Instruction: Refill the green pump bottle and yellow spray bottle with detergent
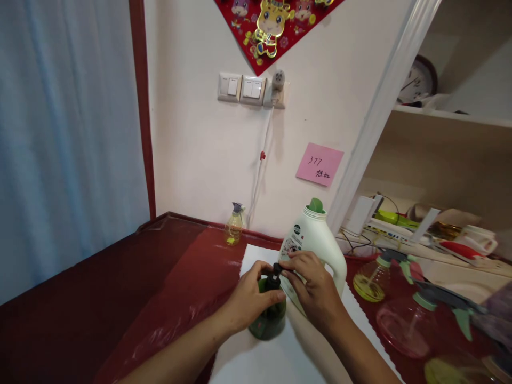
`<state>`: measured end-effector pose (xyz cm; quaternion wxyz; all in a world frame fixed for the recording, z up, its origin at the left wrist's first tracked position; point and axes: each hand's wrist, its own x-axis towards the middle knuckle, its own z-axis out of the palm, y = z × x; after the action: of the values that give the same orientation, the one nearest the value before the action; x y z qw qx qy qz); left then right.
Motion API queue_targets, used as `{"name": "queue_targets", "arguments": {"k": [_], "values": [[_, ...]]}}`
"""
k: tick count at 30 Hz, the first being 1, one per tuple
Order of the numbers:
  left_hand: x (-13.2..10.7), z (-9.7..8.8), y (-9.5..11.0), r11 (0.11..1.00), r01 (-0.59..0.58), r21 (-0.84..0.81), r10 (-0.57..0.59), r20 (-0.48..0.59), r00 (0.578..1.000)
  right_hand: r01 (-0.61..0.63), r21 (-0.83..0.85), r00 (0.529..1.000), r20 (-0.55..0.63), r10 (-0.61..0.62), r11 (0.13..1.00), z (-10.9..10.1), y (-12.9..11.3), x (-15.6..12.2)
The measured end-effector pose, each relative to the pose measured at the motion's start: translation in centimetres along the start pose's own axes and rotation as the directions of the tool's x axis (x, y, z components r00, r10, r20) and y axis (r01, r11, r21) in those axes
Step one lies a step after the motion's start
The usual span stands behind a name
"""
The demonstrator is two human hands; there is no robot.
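Observation:
A dark green pump bottle (269,320) stands on a white mat (276,357) on the red table. My left hand (250,296) is wrapped round the bottle's shoulder. My right hand (310,280) pinches the bottle's black pump head (276,270) from the right. Just behind my right hand stands a white detergent jug (316,240) with a green cap.
A small yellow spray bottle (234,224) stands against the wall at the back. At the right lie a yellow spray bottle (372,277) and a pink one (404,325) on the red cloth. A cluttered shelf (440,240) runs along the right. A cable hangs from the wall socket (276,90).

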<state>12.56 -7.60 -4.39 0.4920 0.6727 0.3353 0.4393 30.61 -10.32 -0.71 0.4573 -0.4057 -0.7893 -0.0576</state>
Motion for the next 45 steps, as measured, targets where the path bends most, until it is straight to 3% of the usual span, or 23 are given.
{"name": "queue_targets", "arguments": {"k": [3, 5, 14, 23, 32, 35, 40, 45], "values": [[0.0, 0.5, 0.0, 1.0, 0.022, 0.022, -0.02, -0.081, 0.997, 0.002, 0.002, 1.0, -0.003, -0.002, 1.0, 0.0, 0.0, 0.0], [0.0, 0.4, 0.1, 0.999, 0.019, 0.026, -0.017, -0.072, 0.997, 0.001, 0.003, 1.0, -0.005, -0.001, 1.0, 0.1, 0.1, 0.0], [0.4, -2.2, 0.4, 0.999, -0.021, 0.038, 0.013, 0.181, 0.983, -0.013, -0.001, 1.0, 0.005, 0.013, 1.0, 0.0, 0.0, -0.1], [0.4, -0.1, 0.3, 0.997, 0.015, 0.07, -0.015, -0.007, 1.0, -0.016, -0.015, 1.0, 0.009, 0.016, 1.0, 0.0, -0.1, -0.2], [0.6, -2.0, 0.6, 0.999, -0.011, 0.03, 0.004, 0.211, 0.977, -0.008, -0.02, 1.0, 0.012, 0.008, 1.0, 0.1, 0.0, -0.1], [0.4, -1.3, 0.4, 1.0, -0.004, 0.015, 0.001, 0.159, 0.987, -0.01, -0.021, 1.0, 0.011, 0.01, 1.0, 0.1, 0.0, -0.2], [0.2, 0.0, -0.2, 0.998, 0.047, 0.035, -0.046, -0.017, 0.999, -0.012, -0.007, 1.0, -0.001, 0.012, 1.0, 0.2, 0.3, -0.5], [0.3, -0.6, 0.1, 0.997, 0.042, 0.06, -0.045, 0.041, 0.998, -0.03, 0.001, 1.0, -0.009, 0.03, 1.0, 0.4, 0.4, -0.6]]}}
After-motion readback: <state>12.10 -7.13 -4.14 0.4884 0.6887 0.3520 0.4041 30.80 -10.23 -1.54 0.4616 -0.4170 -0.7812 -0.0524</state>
